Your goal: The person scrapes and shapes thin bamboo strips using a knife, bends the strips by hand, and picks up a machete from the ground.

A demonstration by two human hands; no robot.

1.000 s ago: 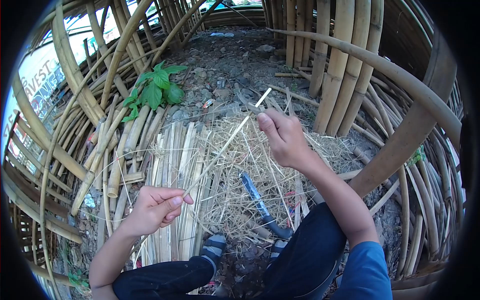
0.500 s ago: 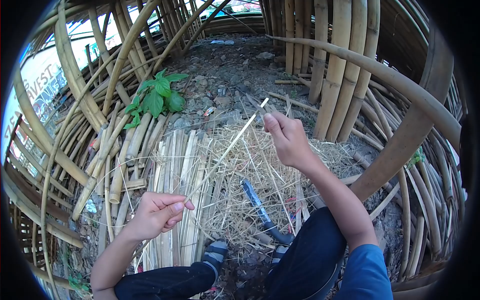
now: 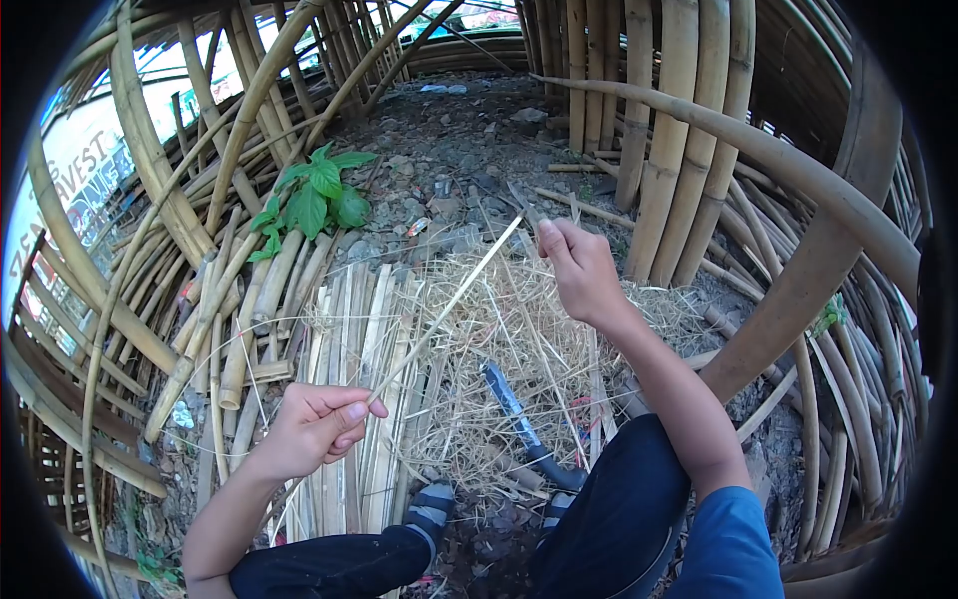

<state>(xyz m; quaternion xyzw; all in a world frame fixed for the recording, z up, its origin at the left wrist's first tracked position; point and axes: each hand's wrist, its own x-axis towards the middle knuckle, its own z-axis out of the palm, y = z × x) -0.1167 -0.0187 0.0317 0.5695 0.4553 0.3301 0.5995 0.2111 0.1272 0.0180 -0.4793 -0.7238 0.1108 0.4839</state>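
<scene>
Head view: left of shavings pile (image 3: 499, 344), left hand (image 3: 324, 427) pinched strip (image 3: 449, 304), seemingly steadying it; right hand (image 3: 584, 275), over pile's far side, fisted around knife (image 3: 518, 198).

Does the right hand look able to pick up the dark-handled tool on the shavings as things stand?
Probably not straight away: the right hand holds a knife. Otherwise the way looks mostly free: the dark-handled tool lies largely uncovered on the shavings, though its handle sits close beside the right leg.

Matt bamboo strip (image 3: 461, 294), metal knife blade (image 3: 525, 207), smooth bamboo poles (image 3: 695, 130)
</scene>
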